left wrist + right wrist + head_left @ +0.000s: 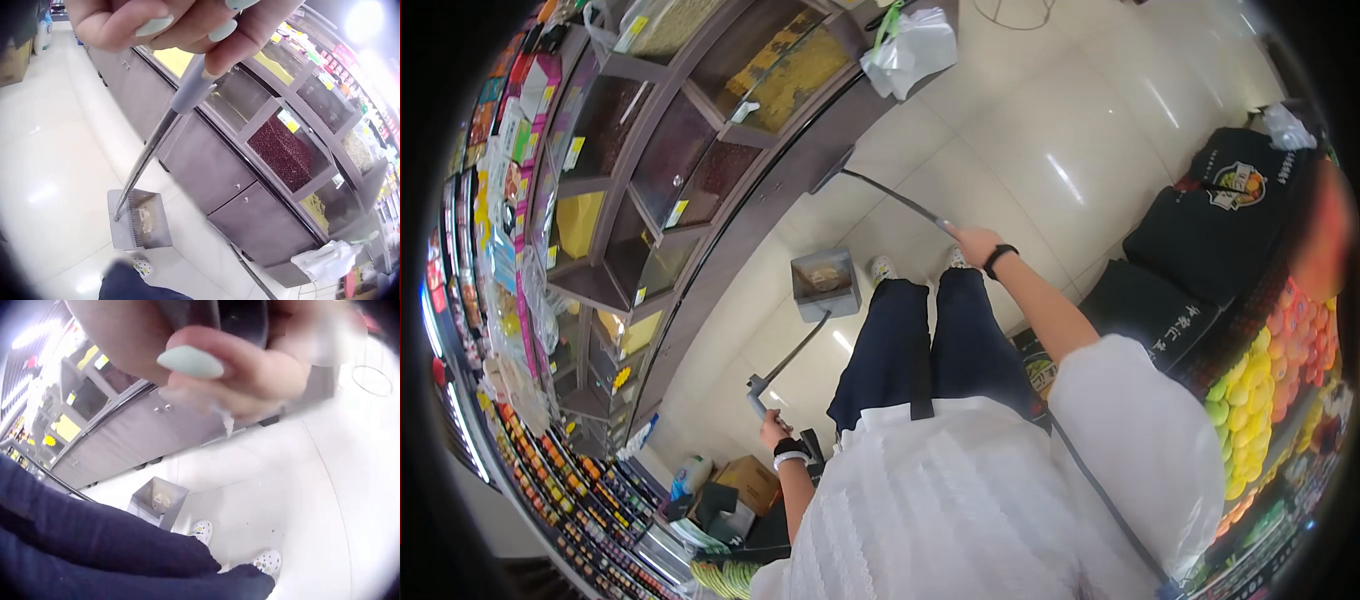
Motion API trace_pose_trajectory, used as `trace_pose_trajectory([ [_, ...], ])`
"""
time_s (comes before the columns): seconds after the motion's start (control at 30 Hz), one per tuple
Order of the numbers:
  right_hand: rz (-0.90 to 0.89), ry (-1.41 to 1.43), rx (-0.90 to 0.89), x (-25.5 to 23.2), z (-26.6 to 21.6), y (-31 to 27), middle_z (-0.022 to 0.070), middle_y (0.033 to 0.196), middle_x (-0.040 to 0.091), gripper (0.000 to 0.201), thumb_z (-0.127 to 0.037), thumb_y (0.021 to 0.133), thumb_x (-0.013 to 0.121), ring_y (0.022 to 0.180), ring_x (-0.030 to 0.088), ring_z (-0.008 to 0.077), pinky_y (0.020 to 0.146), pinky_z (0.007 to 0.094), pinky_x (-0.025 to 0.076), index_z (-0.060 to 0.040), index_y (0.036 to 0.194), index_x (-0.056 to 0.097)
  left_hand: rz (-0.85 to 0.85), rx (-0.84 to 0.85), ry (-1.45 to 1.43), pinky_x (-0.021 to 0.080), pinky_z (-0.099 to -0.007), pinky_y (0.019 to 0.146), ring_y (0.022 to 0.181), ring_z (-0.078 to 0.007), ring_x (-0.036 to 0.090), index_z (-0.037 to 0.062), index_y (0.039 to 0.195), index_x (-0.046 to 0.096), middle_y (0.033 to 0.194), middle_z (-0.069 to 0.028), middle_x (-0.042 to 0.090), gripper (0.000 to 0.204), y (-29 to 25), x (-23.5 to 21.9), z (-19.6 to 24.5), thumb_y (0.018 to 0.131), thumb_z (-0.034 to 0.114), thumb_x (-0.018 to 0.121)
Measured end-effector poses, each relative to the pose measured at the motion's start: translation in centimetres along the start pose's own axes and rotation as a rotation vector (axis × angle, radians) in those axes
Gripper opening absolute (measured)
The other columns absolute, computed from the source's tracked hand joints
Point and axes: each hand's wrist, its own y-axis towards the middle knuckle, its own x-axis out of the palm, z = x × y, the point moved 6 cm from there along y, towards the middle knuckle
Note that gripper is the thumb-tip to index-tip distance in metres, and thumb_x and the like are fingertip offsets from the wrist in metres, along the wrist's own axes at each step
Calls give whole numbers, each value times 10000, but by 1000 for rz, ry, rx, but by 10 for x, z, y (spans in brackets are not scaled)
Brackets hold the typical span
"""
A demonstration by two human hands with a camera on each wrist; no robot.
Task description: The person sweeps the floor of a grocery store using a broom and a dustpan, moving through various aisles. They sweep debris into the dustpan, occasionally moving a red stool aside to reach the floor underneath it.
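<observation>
My left hand point(775, 430) grips the upper end of a long-handled dustpan point(832, 303), its fingers curled round the grey grip point(192, 87). The dustpan rests on the floor, a comb-like row of teeth along one side and some pale brown debris point(145, 219) inside. In my right hand point(977, 246) is the handle of a broom point(895, 196); the fingers wrap the dark shaft in the right wrist view. The broom's dark head point(832, 170) lies low against the base of the cabinet, apart from the dustpan.
A curved cabinet point(200, 156) with bins of grains and beans runs along one side. A white plastic bag point(912, 55) hangs at its end. Black-covered stacks point(1215, 215) and a fruit display point(1250, 400) stand to the right. Cardboard boxes point(750, 485) sit at lower left.
</observation>
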Motion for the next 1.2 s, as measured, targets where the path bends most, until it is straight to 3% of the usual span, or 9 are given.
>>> trace_pose_trajectory([
  [0.23,-57,-186,61,38,-79,85,118,866,624,484,-66,818,413,801,615,262,650,385,499,-141,1291,343,71,2,23,299,-251,314,320,-118,353,55,510,464,419,-7,372,232,-20,-42,-34,652,187,591],
  [0.4,-39,-178,165,32,-47,81,119,881,624,418,-123,846,381,804,616,253,649,375,496,-145,1264,378,93,-123,4,284,-265,307,309,-134,337,80,487,447,406,-2,360,244,-15,-57,-57,648,185,597],
  [0.5,-27,-93,195,29,24,41,173,878,603,489,-77,818,385,814,591,325,679,422,474,-216,1283,326,81,-145,-8,280,-265,307,307,-135,331,87,476,437,401,0,355,252,-12,-52,-57,642,183,600],
  [0.57,-48,-113,221,3,58,-17,168,858,599,523,-78,785,424,797,588,323,677,425,469,-229,1277,332,87,-128,7,300,-268,314,314,-138,346,81,480,444,411,-6,371,242,-5,-47,-56,638,180,599],
  [0.63,-109,-156,268,21,115,-71,170,853,596,527,-87,777,445,790,586,319,676,425,463,-236,1271,341,106,-95,65,320,-276,323,327,-139,369,69,489,460,427,-14,392,227,-1,-40,-55,634,181,596],
  [0.77,-188,-220,407,-2,153,-218,183,825,599,576,-135,772,491,812,586,345,704,428,468,-287,1294,302,64,-48,145,337,-276,342,338,-139,381,48,511,479,439,-23,406,214,8,-31,-47,625,189,592],
  [0.9,-221,-215,494,-32,147,-316,186,761,599,554,-179,787,508,721,589,359,646,443,476,-273,1296,311,17,-22,170,327,-276,342,345,-136,373,45,524,479,443,-17,400,207,24,-25,-36,621,191,588],
  [1.07,-171,-142,372,-46,120,-331,189,672,580,524,-182,799,500,635,573,368,578,453,470,-244,1289,324,0,-8,173,307,-269,333,336,-125,335,80,513,432,433,-4,368,218,12,-17,-8,625,182,589],
  [1.2,-69,-97,197,-35,85,-246,194,683,577,523,-182,795,487,653,574,359,566,451,458,-240,1287,319,10,-77,33,290,-258,323,317,-113,305,105,507,401,420,7,353,237,2,-18,-11,645,161,585],
])
